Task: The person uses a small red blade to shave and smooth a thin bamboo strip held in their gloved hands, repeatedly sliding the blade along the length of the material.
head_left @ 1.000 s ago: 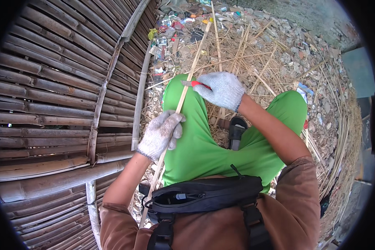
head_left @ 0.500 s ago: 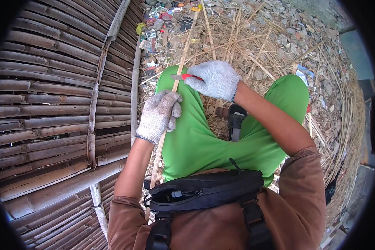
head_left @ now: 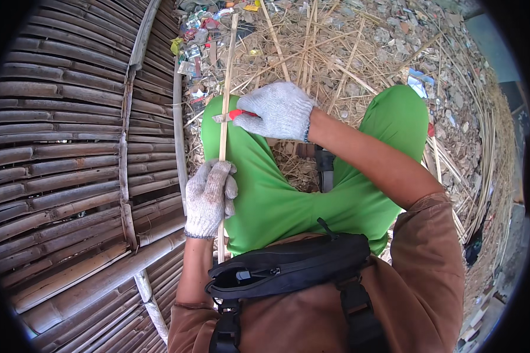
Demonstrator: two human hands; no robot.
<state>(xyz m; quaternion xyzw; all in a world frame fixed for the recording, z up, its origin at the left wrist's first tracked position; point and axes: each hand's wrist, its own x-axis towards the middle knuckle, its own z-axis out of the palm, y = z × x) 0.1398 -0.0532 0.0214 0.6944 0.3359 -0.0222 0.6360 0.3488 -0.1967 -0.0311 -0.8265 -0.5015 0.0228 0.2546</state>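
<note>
Here's the left hand [head_left: 209, 197], back of the glove up, on the near side of the green-clad left knee [head_left: 211, 132], fingers curled around a pale strip [head_left: 223, 138] that runs lengthwise over that knee; from the knee's right, the forearm [head_left: 374, 150] slants in, right hand [head_left: 277, 110] gripping a red-handled knife [head_left: 237, 113], blade crosswise at the strip above the knee.

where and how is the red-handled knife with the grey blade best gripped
Probably by the red handle, from the right, as the white-gloved right hand does: the grey metal blade points left, across the long, narrow, pale strip.
</note>
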